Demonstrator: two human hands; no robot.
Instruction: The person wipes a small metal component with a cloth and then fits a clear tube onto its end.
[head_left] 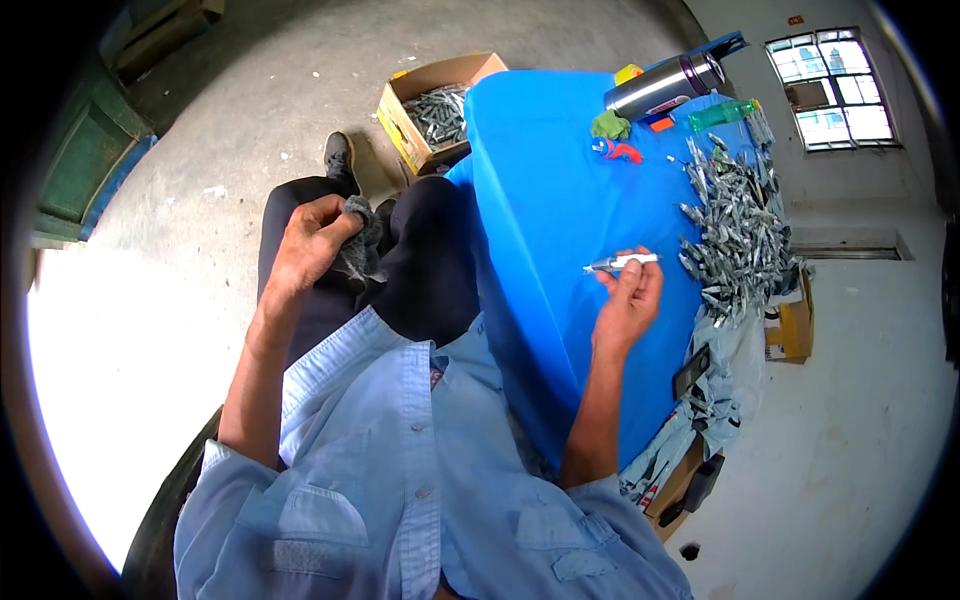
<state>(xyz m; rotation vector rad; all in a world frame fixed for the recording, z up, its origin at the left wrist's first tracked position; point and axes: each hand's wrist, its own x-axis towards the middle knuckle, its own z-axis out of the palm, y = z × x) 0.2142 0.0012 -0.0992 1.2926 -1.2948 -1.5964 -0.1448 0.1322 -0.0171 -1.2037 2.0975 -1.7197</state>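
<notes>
Over my lap, my left hand (pixel 312 240) grips a crumpled dark grey cloth (pixel 362 243) that hangs down from the fingers. My right hand (pixel 630 305) pinches a small silver tube with a white end (pixel 622 263) above the blue-covered table (pixel 540 200). The tube lies roughly level across the fingertips. Beyond it, to the right, a big heap of similar silver tubes (pixel 735 225) is spread along the table's far side. Cloth and tube are well apart from each other.
An open cardboard box (pixel 400 120) of silver tubes stands on the floor ahead. At the table's far end are a steel flask (pixel 660 88), a green plastic bottle (pixel 722 115), a green cloth (pixel 610 125) and a red-and-blue item (pixel 617 151). A dark phone-like object (pixel 691 372) lies at the right edge.
</notes>
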